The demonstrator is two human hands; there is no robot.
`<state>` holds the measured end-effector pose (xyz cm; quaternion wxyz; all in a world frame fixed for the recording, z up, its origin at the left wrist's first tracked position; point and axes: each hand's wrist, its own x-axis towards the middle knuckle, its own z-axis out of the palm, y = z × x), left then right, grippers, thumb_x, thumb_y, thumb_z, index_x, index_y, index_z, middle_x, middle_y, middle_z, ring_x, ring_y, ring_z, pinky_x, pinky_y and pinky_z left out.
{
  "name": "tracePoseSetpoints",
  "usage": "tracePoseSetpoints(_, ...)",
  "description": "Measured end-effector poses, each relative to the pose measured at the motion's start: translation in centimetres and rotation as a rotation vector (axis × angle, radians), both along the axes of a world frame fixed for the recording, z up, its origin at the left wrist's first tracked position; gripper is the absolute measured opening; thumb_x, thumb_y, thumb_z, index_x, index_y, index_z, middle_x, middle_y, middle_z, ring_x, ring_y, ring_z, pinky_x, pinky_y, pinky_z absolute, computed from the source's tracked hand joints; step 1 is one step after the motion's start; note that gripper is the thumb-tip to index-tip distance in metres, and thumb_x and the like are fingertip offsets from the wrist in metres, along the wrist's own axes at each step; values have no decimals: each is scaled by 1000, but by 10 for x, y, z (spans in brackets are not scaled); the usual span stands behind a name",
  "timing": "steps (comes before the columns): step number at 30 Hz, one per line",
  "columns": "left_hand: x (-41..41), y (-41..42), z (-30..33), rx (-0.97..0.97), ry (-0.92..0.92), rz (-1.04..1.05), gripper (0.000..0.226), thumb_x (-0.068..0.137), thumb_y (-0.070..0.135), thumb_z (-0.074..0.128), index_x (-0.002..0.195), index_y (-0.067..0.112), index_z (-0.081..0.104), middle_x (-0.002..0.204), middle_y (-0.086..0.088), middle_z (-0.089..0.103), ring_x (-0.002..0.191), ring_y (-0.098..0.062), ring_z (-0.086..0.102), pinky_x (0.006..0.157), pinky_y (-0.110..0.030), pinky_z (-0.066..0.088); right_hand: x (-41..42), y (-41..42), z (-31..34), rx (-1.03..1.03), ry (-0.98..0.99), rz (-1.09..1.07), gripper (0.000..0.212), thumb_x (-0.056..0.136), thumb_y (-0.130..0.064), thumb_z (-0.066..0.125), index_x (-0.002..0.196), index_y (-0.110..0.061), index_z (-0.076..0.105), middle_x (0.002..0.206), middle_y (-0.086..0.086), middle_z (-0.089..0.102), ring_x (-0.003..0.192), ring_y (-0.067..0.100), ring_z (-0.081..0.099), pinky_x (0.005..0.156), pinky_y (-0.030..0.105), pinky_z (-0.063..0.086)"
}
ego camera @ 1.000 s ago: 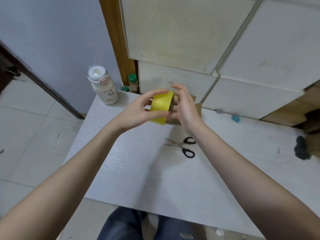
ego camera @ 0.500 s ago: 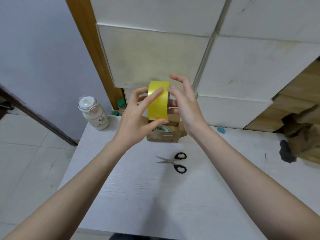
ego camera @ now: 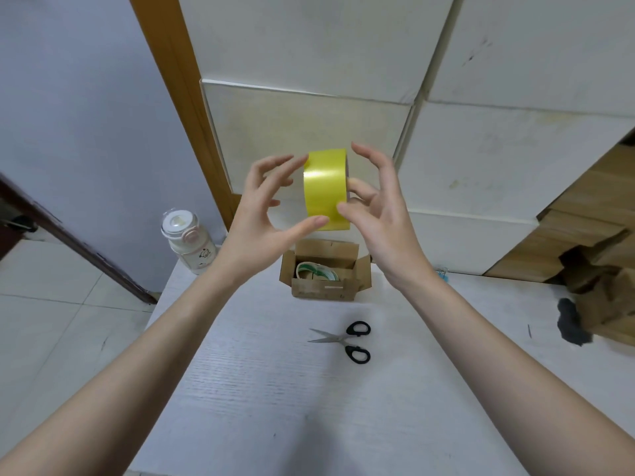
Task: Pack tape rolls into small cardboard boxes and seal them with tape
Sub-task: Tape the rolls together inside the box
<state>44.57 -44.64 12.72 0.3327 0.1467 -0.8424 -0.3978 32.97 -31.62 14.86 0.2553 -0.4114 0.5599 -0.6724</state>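
Currently: small box (ego camera: 326,273) near table (ego camera: 275,389) far edge, flaps open, roll inside; sealing pending. I see left hand (ego camera: 264,214), right hand (ego camera: 378,214) pinching yellow tape roll (ego camera: 325,190) above it.

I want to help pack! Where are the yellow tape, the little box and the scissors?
yellow tape (ego camera: 325,187), head view, on its shiny outer band.
little box (ego camera: 323,289), head view, on its front wall.
scissors (ego camera: 357,353), head view, on the nearer black handle loop.

White lidded bottle (ego camera: 190,243) upright at table's (ego camera: 275,389) far-left corner. Blue binder clip (ego camera: 443,273) at far edge. Dark crumpled object (ego camera: 572,322) at right edge, beside brown cardboard pile (ego camera: 598,255). White cartons (ego camera: 481,97) stacked behind.
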Motion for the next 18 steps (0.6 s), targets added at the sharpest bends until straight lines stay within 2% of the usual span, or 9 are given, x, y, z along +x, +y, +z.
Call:
tracePoseSetpoints(3, 0, 1, 4, -63, 51, 45, 60, 75, 40, 76, 129, 31, 52, 135, 4, 37, 118, -5, 46, 89, -17, 43, 1, -1, 2, 11, 1, -6, 57, 85, 3, 49, 125, -36, 38, 105, 32, 60, 83, 21, 62, 85, 39, 52)
tracePoseSetpoints(5, 1, 1, 7, -106, 86, 59, 50, 76, 36, 76, 122, 27, 58, 132, 1, 39, 118, -11, 48, 92, -20, 43, 1, -2, 2, 24, -2, -19, 56, 85, 1, 50, 124, -38, 39, 104, 34, 59, 83, 27, 61, 90, 49, 49)
tracePoseSetpoints(9, 0, 2, 7, -107, 119, 63, 38, 75, 33, 78, 110, 24, 66, 125, 1, 44, 113, -8, 51, 90, -20, 43, -1, -4, -2, 28, -26, -26, 55, 87, 2, 51, 123, -38, 40, 98, 4, 71, 84, 19, 67, 81, 38, 54)
tracePoseSetpoints(11, -1, 2, 8, -41, 122, 73, 31, 76, 37, 76, 105, 29, 68, 121, 8, 47, 112, -3, 52, 86, -21, 45, -1, -5, -4, 35, -32, -26, 55, 87, 3, 51, 123, -38, 39, 97, 3, 71, 85, 18, 66, 79, 36, 54)
tracePoseSetpoints(15, -5, 2, 12, 151, 133, 123, 11, 81, 34, 73, 91, 36, 71, 108, 12, 58, 108, -6, 56, 77, -33, 47, 3, -5, -6, 56, -44, -30, 55, 90, 5, 50, 126, -35, 37, 100, 4, 71, 87, 17, 65, 77, 34, 52)
tracePoseSetpoints(18, -10, 3, 16, 362, 117, 148, 9, 79, 28, 76, 87, 29, 74, 103, 5, 64, 100, -6, 60, 74, -22, 45, 5, -4, -7, 73, -11, -32, 62, 87, 7, 54, 130, -32, 31, 105, 7, 66, 88, 17, 64, 79, 37, 50)
